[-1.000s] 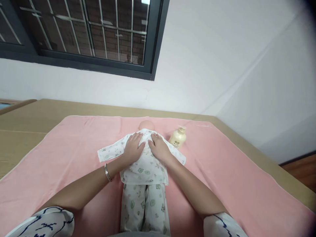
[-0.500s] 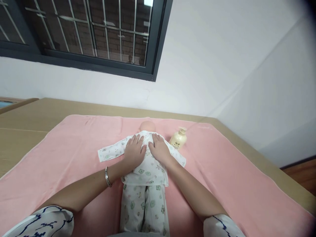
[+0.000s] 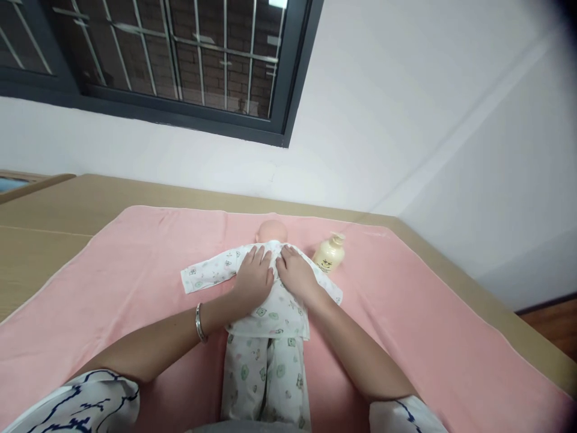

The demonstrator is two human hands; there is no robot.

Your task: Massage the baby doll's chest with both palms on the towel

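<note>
A baby doll [image 3: 273,230] lies stretched out on a pink sheet, its smooth head at the far end and no face showing. It wears a white printed top [image 3: 274,319] and matching trousers [image 3: 286,379]. My left hand [image 3: 255,279] rests flat on the upper left of the top, fingers pointing toward the head. On the upper right, my right hand [image 3: 298,275] lies on the cloth with its fingers slightly bent. Neither hand grips anything. The doll's left-side sleeve [image 3: 205,275] is spread outward; my right hand and forearm partly cover the other sleeve.
A cream pump bottle [image 3: 330,254] stands right of the doll's shoulder. The pink sheet [image 3: 148,258] covers much of a wooden surface [image 3: 135,191] that meets a white wall [image 3: 360,120]. A dark-framed barred window [image 3: 180,60] is above.
My left hand has slid slightly inward on the top, its thumb closer to its fingers. My right fingers are a little more bent. The whole view has shifted slightly.
</note>
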